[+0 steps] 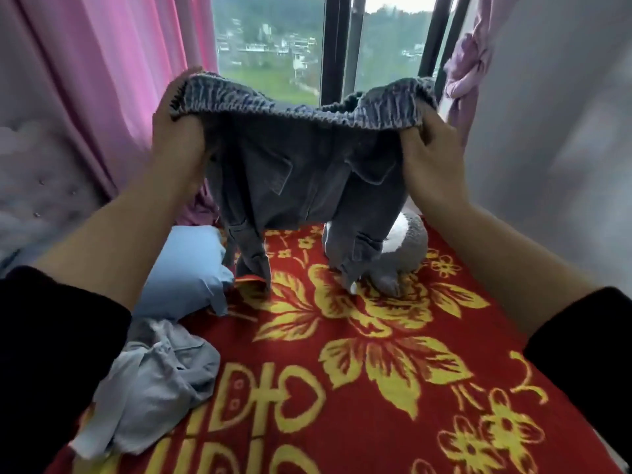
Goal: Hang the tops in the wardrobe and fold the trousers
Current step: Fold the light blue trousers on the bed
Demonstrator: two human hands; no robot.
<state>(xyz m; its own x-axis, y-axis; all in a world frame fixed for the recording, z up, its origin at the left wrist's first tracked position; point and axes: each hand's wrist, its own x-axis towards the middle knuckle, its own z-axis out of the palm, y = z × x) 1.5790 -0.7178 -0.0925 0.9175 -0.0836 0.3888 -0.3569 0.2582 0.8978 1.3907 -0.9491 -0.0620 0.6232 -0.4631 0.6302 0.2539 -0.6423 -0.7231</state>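
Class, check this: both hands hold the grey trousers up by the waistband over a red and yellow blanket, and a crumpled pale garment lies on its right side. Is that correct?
No. The head view shows the crumpled pale garment on the left side of the blanket, not the right. The left hand and right hand do hold the grey trousers by the waistband.

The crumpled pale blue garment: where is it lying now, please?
In the head view the garment lies lower left on the red blanket, just below the blue pillow.
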